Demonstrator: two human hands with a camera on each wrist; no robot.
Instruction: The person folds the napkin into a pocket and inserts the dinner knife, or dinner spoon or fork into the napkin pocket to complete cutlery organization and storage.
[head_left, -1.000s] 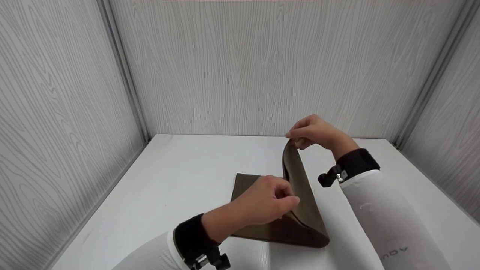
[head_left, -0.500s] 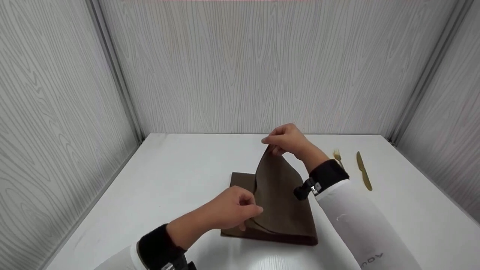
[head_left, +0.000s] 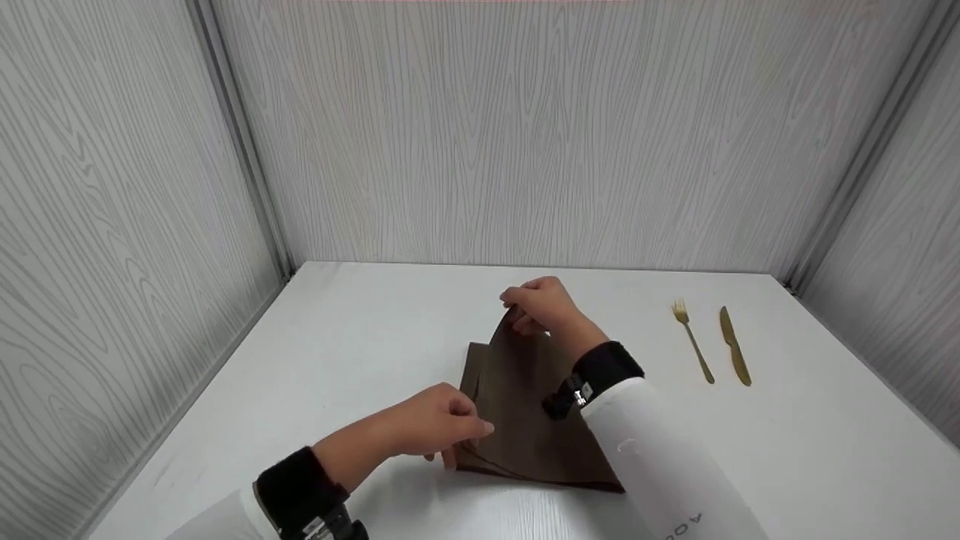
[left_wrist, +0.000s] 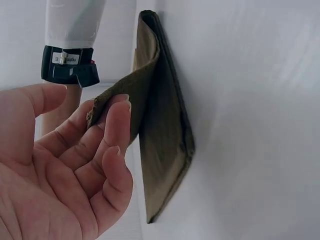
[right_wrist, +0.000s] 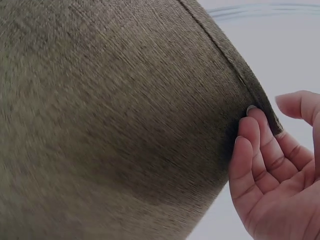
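A brown cloth (head_left: 525, 420) lies folded on the white table (head_left: 360, 345), its top layer lifted and bowed over. My left hand (head_left: 474, 430) pinches the near corner of that layer. In the left wrist view the cloth (left_wrist: 162, 125) hangs from my left hand's fingertips (left_wrist: 116, 107). My right hand (head_left: 519, 312) pinches the far corner, held a little above the table. The right wrist view is mostly filled by the cloth (right_wrist: 120, 115), with my right hand's fingers (right_wrist: 255, 145) curled at its hemmed edge.
A gold fork (head_left: 693, 341) and a gold knife (head_left: 735, 346) lie side by side on the table to the right of the cloth. Grey wood-grain walls (head_left: 525, 135) close in the table at the back and both sides.
Both hands have carried the lifted layer of the cloth leftward and lower over the rest. As my right arm moved left, the fork and knife came into view.
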